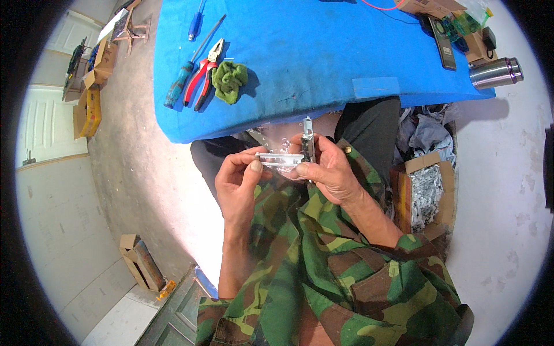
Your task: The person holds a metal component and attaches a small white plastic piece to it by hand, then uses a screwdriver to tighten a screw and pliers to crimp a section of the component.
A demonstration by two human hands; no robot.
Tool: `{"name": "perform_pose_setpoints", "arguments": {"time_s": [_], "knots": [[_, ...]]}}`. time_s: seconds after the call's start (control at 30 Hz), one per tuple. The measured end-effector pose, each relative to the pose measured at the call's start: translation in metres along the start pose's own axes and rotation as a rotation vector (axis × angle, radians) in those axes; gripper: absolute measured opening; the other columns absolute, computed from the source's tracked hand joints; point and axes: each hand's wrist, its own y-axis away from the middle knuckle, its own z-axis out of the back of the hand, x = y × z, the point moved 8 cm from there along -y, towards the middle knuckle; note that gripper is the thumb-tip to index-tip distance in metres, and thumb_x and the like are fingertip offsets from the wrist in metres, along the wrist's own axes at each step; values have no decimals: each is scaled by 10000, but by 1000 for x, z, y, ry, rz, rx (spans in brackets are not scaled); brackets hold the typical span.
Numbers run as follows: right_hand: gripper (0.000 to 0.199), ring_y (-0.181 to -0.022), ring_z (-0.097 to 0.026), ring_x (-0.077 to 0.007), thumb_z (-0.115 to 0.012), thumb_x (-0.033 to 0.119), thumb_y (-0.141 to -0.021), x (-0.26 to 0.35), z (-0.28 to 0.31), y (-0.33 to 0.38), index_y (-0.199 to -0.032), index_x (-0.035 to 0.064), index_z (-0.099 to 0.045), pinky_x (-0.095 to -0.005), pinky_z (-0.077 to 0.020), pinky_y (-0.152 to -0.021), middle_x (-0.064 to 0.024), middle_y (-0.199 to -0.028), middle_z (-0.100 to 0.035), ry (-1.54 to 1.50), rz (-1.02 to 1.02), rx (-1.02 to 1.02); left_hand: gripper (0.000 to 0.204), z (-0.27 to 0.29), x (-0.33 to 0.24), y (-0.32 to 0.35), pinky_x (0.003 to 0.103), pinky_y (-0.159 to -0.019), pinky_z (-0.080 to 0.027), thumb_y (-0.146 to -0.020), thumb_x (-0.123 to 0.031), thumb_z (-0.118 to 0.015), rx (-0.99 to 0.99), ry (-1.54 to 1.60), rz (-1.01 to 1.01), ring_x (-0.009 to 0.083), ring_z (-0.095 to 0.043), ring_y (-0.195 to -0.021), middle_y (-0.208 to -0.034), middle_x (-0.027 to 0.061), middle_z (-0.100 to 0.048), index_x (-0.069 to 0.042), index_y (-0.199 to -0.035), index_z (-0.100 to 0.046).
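Note:
Above my lap, both hands hold a small L-shaped assembly. My left hand (238, 177) pinches the free end of its pale, shiny strip (281, 160) between thumb and fingers. The strip lies level and meets an upright silver-and-black metal piece (308, 144) at its right end. My right hand (332, 173) is closed around that upright piece, its thumb on the corner where the two meet. Whether they are joined or only touching I cannot tell. Clear plastic film (271, 137) shows behind the parts.
On the blue-covered table (300, 57) lie pliers (203, 78), two screwdrivers (183, 79) and a crumpled green cloth (229, 82). A phone (442, 43) and a steel flask (496, 73) are at its right. Below, a carton (447, 202) holds many silver parts (426, 199).

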Motion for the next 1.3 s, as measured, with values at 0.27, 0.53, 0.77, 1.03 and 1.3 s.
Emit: {"name": "perform_pose_setpoints", "arguments": {"time_s": [0.27, 0.53, 0.77, 1.03, 1.3], "knots": [[502, -1021, -680, -157, -771, 44, -911, 11, 8, 6, -1360, -3, -553, -310, -585, -878, -85, -1196, -665, 58, 81, -52, 168, -12, -5, 6, 316, -780, -622, -1002, -32, -667, 35, -44, -30, 200, -717, -1040, -1254, 171, -707, -11, -1163, -624], [368, -928, -687, -120, -777, 59, -935, 30, 15, 18, -1271, 29, -630, -272, -584, -801, -71, -1136, -725, 130, 189, -93, 247, -31, -14, 20, 310, -783, -605, -994, -17, -673, 92, -108, -18, 189, -705, -1010, -1250, 160, -705, 4, -1230, -604], [321, -897, -659, -97, -737, 66, -968, 43, 19, 30, -1267, 14, -633, -255, -556, -757, -79, -1156, -729, 64, 221, -40, 329, -48, -18, 35, 325, -815, -619, -956, -50, -760, 191, -148, -54, 181, -703, -986, -1191, 150, -705, 34, -1239, -614], [327, -953, -664, -105, -745, 70, -967, 54, 25, 36, -1270, 12, -635, -278, -559, -852, -81, -1162, -732, 113, 323, -6, 305, -68, -26, 42, 301, -795, -605, -944, 28, -746, 240, -198, -39, 163, -709, -917, -1110, 120, -717, 42, -1224, -625], [314, -999, -672, -111, -734, 73, -974, 80, 48, 47, -1266, 11, -636, -290, -554, -891, -85, -1154, -744, 272, 322, -111, 283, -77, -3, 28, 287, -883, -565, -938, 12, -734, 303, -334, 59, 161, -699, -993, -1111, 82, -724, 26, -1211, -664]]}}
